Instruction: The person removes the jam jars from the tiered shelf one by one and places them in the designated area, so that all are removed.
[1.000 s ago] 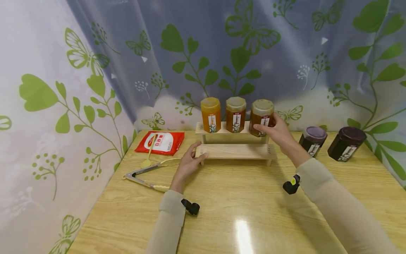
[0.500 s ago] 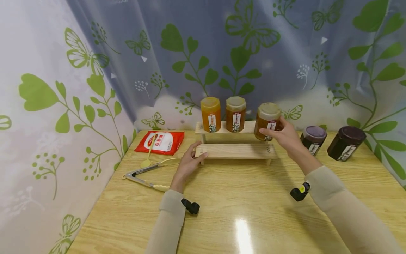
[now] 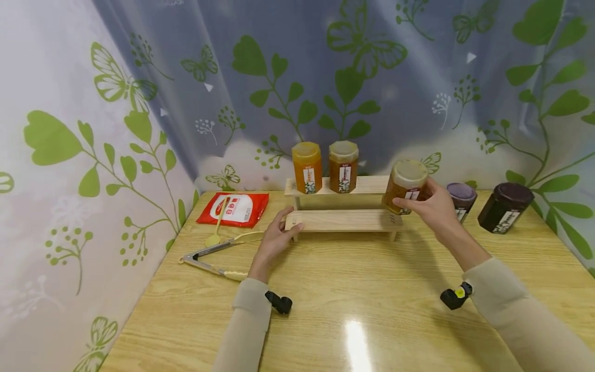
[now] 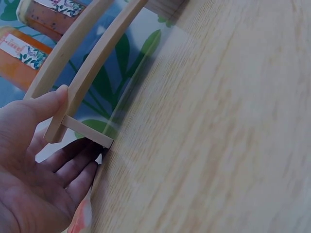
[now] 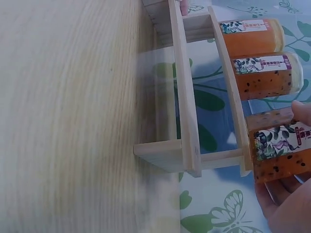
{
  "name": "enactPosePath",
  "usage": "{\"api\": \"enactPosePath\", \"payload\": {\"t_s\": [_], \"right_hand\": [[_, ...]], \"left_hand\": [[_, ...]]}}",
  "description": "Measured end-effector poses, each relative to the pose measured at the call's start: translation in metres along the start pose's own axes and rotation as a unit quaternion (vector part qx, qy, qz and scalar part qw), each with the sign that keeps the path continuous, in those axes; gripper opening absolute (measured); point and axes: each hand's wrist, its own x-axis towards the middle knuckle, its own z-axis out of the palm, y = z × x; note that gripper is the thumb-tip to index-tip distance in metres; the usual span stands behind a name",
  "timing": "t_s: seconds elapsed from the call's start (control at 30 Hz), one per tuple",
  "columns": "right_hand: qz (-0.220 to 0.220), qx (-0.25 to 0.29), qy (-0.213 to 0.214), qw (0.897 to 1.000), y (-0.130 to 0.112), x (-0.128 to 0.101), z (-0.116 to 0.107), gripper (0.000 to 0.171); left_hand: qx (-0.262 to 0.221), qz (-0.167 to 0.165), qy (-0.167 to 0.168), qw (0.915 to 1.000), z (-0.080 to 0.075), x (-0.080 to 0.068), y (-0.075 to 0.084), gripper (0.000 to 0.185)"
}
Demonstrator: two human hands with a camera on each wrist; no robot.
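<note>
A second ago our right hand (image 3: 429,209) was wrapped around the third amber jar (image 3: 406,186) while it stood on the top step of the wooden rack (image 3: 344,220), beside its two neighbours. Now we have that jar off the step: it hangs in the air right of centre in the head view, past the rack's right end and a little lower, tilted slightly, with our fingers and thumb curled around its body. The right wrist view shows the same jar (image 5: 282,150) in the lower right corner, clear of the shelf's end and pinched between thumb and fingers.

Our left hand (image 3: 277,238) has not moved. It rests at the rack's left end, left of centre, thumb on the lower step's edge and fingers relaxed and straight beside the leg, bracing without gripping.

The orange jar (image 3: 307,167) and the brown jar (image 3: 343,165) remain on the top step, so its right-hand place is free. We judge the removal of this jar done, and it is heading toward the two dark jars (image 3: 504,206) at the right of the frame, though where it gets set down we cannot tell
</note>
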Motion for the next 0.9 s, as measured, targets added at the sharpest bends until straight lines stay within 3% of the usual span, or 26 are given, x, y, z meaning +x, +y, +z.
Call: {"api": "enactPosePath", "payload": {"t_s": [0.4,0.73,0.9], "right_hand": [[0.037,-0.044,0.023,0.998,0.036,-0.024,-0.024,0.087],[0.093,-0.034,0.011,0.995,0.060,-0.047,-0.052,0.096],[0.092,-0.051,0.020,0.994,0.076,-0.057,-0.069,0.093]], "left_hand": [[0.000,-0.002,-0.002,1.0000,0.003,0.000,0.003,0.064],[0.004,-0.014,0.002,0.9999,-0.001,-0.001,0.000,0.064],[0.005,-0.007,0.000,1.0000,0.000,0.000,-0.002,0.065]]}}
